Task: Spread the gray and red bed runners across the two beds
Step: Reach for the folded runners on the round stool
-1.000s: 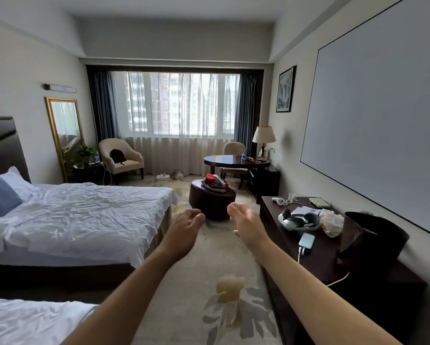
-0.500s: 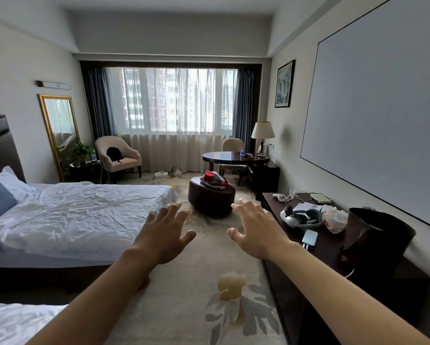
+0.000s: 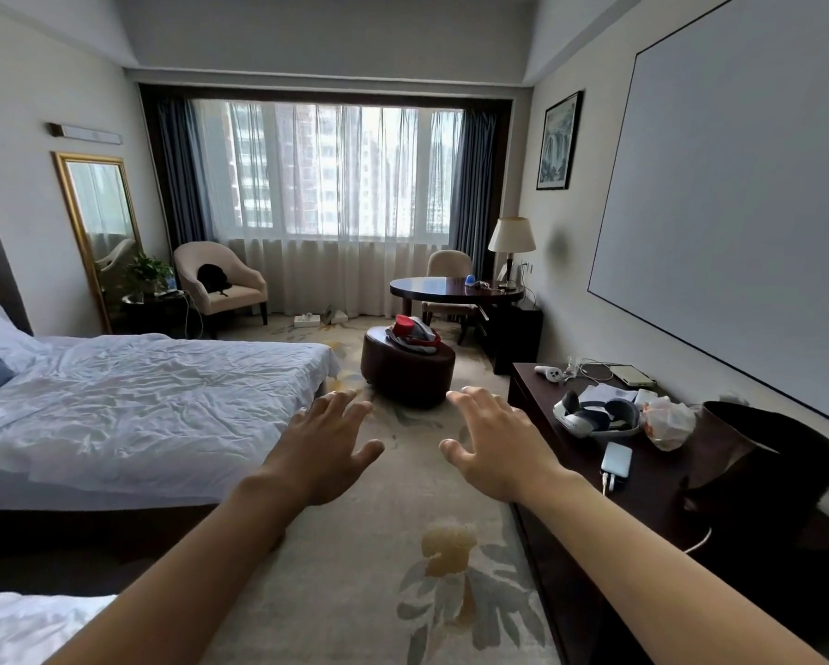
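A folded pile of gray and red bed runners [image 3: 414, 332] lies on a round dark ottoman [image 3: 407, 371] in the middle of the room. The far bed [image 3: 134, 405] with a white crumpled duvet stands at the left. A corner of the near bed [image 3: 23, 626] shows at the bottom left. My left hand [image 3: 326, 443] and my right hand [image 3: 494, 443] are stretched out in front of me over the carpet, fingers spread, palms down, holding nothing. Both hands are well short of the ottoman.
A dark sideboard [image 3: 652, 515] along the right wall carries a headset [image 3: 594, 417], a power bank [image 3: 616, 460], cables and a black bag [image 3: 762, 467]. Beyond the ottoman stand a round table [image 3: 450, 288], a lamp [image 3: 510, 247] and two armchairs. A carpeted aisle runs between beds and sideboard.
My loosely curled hands have opened with fingers spread. The view has moved forward and the ottoman appears closer.
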Demonstrator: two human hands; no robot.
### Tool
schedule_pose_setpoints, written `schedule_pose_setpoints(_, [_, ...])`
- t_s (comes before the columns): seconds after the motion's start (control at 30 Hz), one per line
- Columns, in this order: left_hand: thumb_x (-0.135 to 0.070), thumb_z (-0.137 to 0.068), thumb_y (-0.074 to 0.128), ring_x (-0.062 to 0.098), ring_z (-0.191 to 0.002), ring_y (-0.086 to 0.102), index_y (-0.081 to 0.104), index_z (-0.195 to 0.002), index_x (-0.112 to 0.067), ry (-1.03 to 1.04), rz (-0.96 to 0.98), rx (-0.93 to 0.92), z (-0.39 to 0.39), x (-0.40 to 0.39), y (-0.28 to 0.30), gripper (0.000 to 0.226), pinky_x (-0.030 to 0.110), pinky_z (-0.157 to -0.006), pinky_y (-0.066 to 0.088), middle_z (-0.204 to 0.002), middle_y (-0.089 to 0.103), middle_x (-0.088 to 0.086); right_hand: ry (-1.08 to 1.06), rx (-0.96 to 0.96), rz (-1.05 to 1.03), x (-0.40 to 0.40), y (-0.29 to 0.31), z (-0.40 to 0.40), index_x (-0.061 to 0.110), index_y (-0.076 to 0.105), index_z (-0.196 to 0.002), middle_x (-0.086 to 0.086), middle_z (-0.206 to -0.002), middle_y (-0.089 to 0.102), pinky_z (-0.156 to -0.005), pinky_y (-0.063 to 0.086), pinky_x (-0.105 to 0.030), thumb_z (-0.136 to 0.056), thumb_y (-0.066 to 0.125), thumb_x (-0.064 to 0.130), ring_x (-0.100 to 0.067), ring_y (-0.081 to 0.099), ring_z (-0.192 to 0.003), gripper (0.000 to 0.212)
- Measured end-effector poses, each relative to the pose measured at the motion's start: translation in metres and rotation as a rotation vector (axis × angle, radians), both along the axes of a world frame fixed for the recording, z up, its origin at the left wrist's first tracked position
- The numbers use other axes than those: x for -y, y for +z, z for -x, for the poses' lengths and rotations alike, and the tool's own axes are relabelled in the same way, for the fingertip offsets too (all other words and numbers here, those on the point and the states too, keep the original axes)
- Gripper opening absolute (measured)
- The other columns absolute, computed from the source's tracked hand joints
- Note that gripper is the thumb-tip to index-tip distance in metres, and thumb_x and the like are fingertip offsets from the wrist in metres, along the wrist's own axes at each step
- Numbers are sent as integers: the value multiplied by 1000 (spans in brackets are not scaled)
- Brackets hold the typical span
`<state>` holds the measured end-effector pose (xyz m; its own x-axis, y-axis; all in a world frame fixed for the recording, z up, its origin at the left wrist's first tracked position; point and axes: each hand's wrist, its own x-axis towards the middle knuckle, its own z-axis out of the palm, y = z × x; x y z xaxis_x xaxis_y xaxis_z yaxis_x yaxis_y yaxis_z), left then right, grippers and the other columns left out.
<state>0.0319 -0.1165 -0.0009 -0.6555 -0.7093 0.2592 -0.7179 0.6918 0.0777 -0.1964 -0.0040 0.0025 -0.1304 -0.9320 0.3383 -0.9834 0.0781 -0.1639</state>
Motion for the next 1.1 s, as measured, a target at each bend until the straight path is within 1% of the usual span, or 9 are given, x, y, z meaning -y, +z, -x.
schedule_pose_setpoints(0.2, [-61, -96, 41, 21, -148, 19, 26, -151, -28, 16, -6, -12, 47, 53, -8, 66, 47, -115, 28, -160, 20, -1, 24, 7, -1, 59, -8, 43, 27, 25, -154, 3, -159, 28, -117, 27, -46, -95, 50, 53, -20, 27, -146, 69])
schedule_pose_setpoints(0.3, [-61, -96, 41, 21, -148, 19, 25, -151, -29, 36, -28, 18, 70, 81, -7, 66, 47, -115, 27, -160, 19, -2, 36, 22, -13, 93, -3, 70, 27, 24, -154, 2, -159, 28, -116, 28, -45, -95, 51, 53, -20, 28, -146, 70])
schedule_pose_setpoints(0.4, [-61, -96, 41, 21, -148, 19, 25, -151, -30, 46, -29, 1, 91, 110, -5, 65, 48, -116, 27, -160, 19, -2, 49, 11, -4, 128, 4, 93, 26, 24, -154, 1, -159, 29, -116, 28, -45, -95, 52, 53, -21, 29, -146, 71])
schedule_pose_setpoints(0.53, [-61, -96, 42, 22, -148, 20, 27, -150, -29, 46, -44, 17, 113, 149, -6, 65, 48, -115, 29, -161, 20, -1, 75, 5, -33, 174, 0, 107, 25, 24, -154, 2, -158, 29, -116, 29, -45, -95, 51, 53, -21, 30, -145, 71])
schedule_pose_setpoints(0.63, [-62, -95, 42, 20, -147, 21, 29, -149, -30, 52, -49, -12, 126, 187, -11, 64, 47, -114, 30, -160, 21, -4, 91, 20, -42, 214, -8, 113, 25, 25, -154, 3, -157, 31, -116, 31, -45, -95, 51, 53, -21, 33, -143, 71])
schedule_pose_setpoints(0.83, [-63, -95, 39, 18, -148, 19, 28, -151, -30, 31, -67, 16, 147, 283, -34, 65, 42, -116, 27, -161, 19, -4, 95, -32, -50, 311, -20, 131, 25, 24, -154, 3, -155, 32, -116, 32, -43, -95, 49, 53, -21, 34, -142, 70])
schedule_pose_setpoints(1.1, [-63, -95, 40, 19, -147, 21, 32, -148, -32, 1, -44, -29, 182, 432, -21, 63, 44, -113, 30, -160, 21, -4, 43, -41, -56, 440, -19, 157, 23, 26, -154, 1, -154, 34, -114, 34, -44, -95, 49, 53, -22, 35, -141, 69])
